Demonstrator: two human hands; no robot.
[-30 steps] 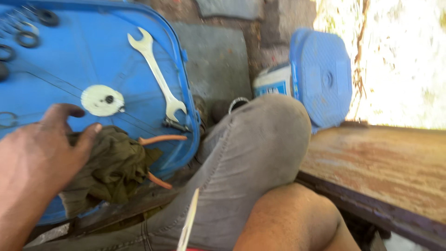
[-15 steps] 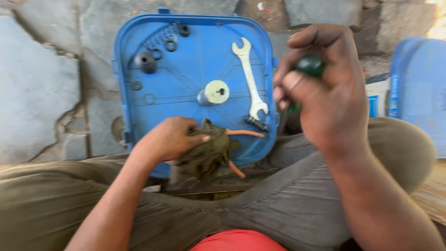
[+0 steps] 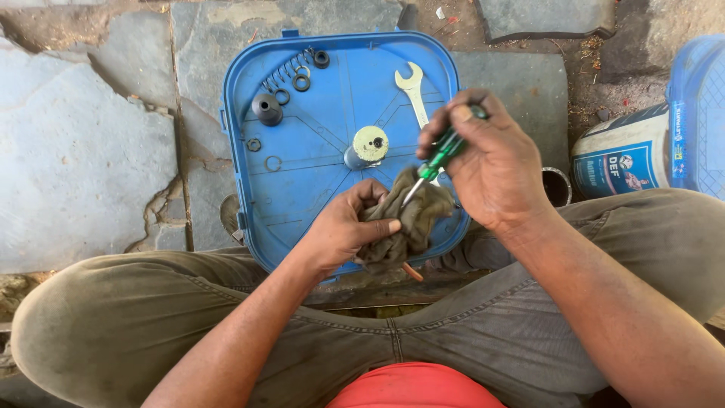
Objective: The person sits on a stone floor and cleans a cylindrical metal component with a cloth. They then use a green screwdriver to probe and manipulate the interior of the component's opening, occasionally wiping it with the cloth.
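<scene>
While our right hand [image 3: 495, 170] stays out of it, we say only what shows: it is closed round a green-handled screwdriver [image 3: 439, 155], tip down into an olive rag [image 3: 404, 223]. Our left hand [image 3: 343, 227] is clamped on that rag, over the near edge of a blue lid [image 3: 317, 189]. On the lid: wrench [image 3: 411, 91], cream-capped cylinder [image 3: 368, 146], spring [image 3: 283, 72], washers [image 3: 302, 81]. Lid lies on stone floor [image 3: 83, 174].

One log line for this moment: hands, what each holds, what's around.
left hand: grips olive rag | right hand: holds green-handled screwdriver, tip in rag | blue plastic lid: silver wrench
</scene>
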